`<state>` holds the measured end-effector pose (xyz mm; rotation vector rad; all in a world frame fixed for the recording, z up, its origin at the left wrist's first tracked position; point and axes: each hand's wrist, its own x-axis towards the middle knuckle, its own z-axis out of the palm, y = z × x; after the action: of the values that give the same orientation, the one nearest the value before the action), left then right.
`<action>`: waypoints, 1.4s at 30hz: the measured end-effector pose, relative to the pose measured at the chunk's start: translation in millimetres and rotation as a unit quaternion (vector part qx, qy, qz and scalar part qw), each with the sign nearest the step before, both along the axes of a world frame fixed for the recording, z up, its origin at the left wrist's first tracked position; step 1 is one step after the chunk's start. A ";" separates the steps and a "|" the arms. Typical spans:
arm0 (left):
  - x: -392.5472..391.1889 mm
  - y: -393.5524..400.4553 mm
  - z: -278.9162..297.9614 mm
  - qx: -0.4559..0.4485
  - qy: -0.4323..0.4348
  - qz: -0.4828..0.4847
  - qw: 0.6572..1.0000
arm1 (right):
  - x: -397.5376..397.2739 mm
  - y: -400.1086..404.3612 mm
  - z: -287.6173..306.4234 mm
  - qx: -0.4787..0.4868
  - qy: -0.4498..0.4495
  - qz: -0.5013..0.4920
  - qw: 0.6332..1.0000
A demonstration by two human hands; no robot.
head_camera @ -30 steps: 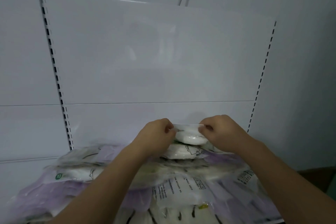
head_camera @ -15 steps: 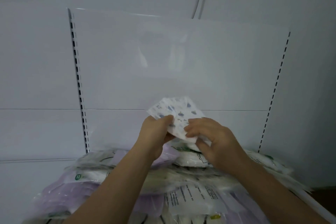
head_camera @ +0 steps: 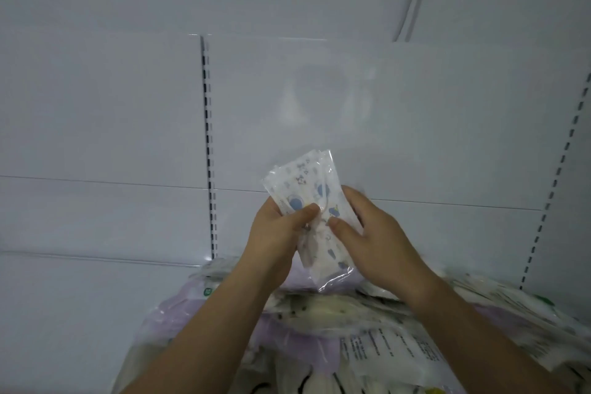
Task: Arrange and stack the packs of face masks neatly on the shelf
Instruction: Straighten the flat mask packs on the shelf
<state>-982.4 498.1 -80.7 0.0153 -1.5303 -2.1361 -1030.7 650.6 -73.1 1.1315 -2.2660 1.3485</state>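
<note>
We note two bare forearms entering from the lower edge; no sleeve visible on either; left hand (head_camera: 275, 230) and right hand (head_camera: 380, 240) both ungloved; no rings, watch or markings seen.

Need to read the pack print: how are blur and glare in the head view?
Head view: dim, flat light; the held pack is soft but its blue print shows; hands, left hand and right hand, slightly motion-blurred; glare patch on the shelf back panel; piled packs smeared.
</note>
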 end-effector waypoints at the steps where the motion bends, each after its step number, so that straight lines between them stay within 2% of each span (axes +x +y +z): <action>1: 6.0 -6.1 -1.3 0.002 -0.002 0.010 1.000 | 6.8 -8.9 -1.1 0.008 0.007 0.019 1.000; 7: 50.5 -61.7 0.9 0.008 -0.005 0.050 0.999 | 29.0 -60.2 -3.3 0.027 0.024 0.019 0.999; 11: 90.7 -130.4 3.6 -0.008 0.015 0.111 0.994 | 51.5 -102.8 4.8 0.080 0.055 -0.002 0.995; 15: 140.5 -213.1 -4.3 -0.126 0.000 0.167 0.978 | 86.1 -164.4 9.7 0.130 0.082 0.008 0.988; 19: 190.9 -287.8 -13.7 -0.320 -0.069 0.171 0.929 | 122.7 -238.4 5.8 0.154 0.106 0.022 0.982; 23: 222.1 -347.4 -33.6 -0.345 -0.146 0.147 0.916 | 144.3 -306.9 -22.2 0.222 0.155 0.031 0.962; 26: 230.8 -382.5 -64.5 -0.381 -0.207 0.131 0.892 | 151.9 -342.5 -49.7 0.277 0.124 0.035 0.952; 30: 231.7 -409.4 -102.6 -0.372 -0.244 0.119 0.888 | 157.4 -357.0 -74.8 0.346 0.065 0.031 0.936; 34: 220.8 -419.8 -118.9 -0.329 -0.231 0.087 0.911 | 147.5 -345.9 -83.9 0.375 0.012 0.014 0.927; 38: 203.0 -414.7 -120.2 -0.309 -0.211 0.052 0.926 | 138.0 -343.6 -86.5 0.347 0.019 0.001 0.938; 42: 187.6 -417.8 -112.4 -0.283 -0.186 0.063 0.939 | 129.6 -351.7 -84.4 0.307 0.025 -0.002 0.951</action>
<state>-794.8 80.3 -193.2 0.3255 -2.2489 -1.5825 -901.2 298.9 -157.5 1.3059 -2.7272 0.5941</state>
